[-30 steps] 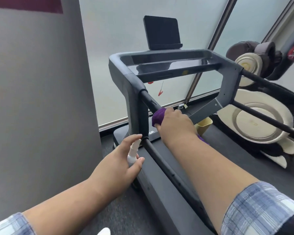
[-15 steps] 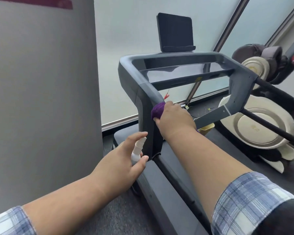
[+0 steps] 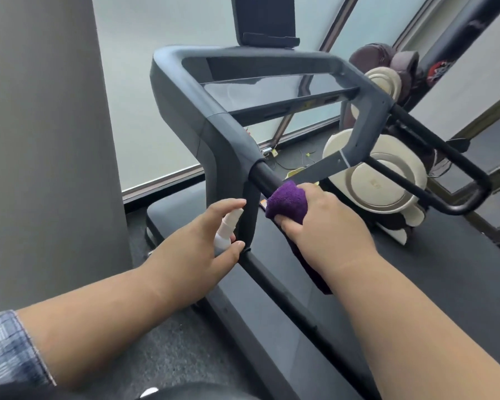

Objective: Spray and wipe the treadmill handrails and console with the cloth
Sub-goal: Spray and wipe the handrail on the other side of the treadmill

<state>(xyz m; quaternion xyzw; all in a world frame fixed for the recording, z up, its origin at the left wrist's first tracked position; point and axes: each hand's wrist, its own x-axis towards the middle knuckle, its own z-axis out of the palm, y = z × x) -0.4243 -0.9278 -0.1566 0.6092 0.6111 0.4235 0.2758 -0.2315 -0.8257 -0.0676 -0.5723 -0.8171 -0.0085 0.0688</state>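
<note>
Treadmill handrail (image 3: pixel 267 180), left side: black round bar running out of the grey upright frame (image 3: pixel 214 131) toward the person; the running deck (image 3: pixel 387 284) lies below it.

Cloth (image 3: pixel 286 202): purple, bunched into a pad, wrapped over the top of the handrail just behind its joint with the frame. A loose tail hangs down under the forearm.

Right hand (image 3: pixel 324 223): fingers curled around the cloth and bar, thumb tucked beneath, clamping cloth to rail. The grip likely serves to rub the full round of the bar in one pass.

Spray bottle (image 3: pixel 228 226): small, white, nozzle up, beside the upright post at the deck's left edge.

Left hand (image 3: pixel 202 246): closed around the bottle body, index finger lying over the nozzle, thumb at the base. Probably held close so the next spray needs no reach.

Console (image 3: pixel 272 88): glossy dark panel across the frame's top, with a dark tablet holder (image 3: pixel 264 21) above. No cloth is on it; judged not yet the step in hand.

Right handrail (image 3: pixel 433 157): far side, untouched at this moment.
</note>
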